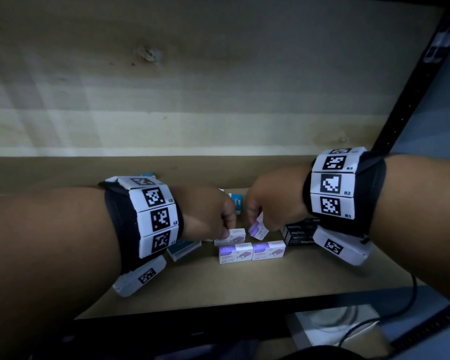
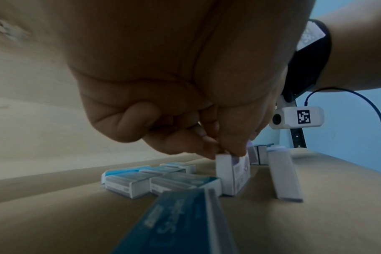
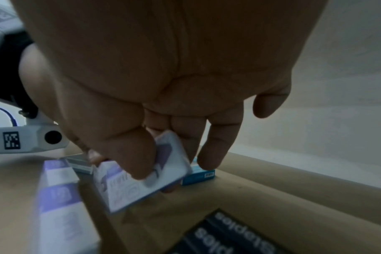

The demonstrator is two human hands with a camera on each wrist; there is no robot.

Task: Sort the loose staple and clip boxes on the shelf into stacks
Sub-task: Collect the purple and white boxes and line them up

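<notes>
Both hands are down on the shelf (image 1: 309, 279) among the staple boxes. The right hand (image 1: 273, 203) pinches a purple box (image 1: 258, 228) between thumb and fingers, tilted and lifted just off the board. The left hand (image 1: 205, 211) has its fingertips curled onto another purple box (image 1: 231, 236), which stands on the shelf. In front sit two more purple boxes (image 1: 252, 252) side by side; black boxes (image 1: 298, 233) lie right, blue boxes (image 2: 161, 178) left.

Brown shelf (image 1: 244, 284) bears purple boxes (image 1: 252, 252), black boxes (image 1: 298, 233), blue boxes (image 2: 141, 178).
</notes>
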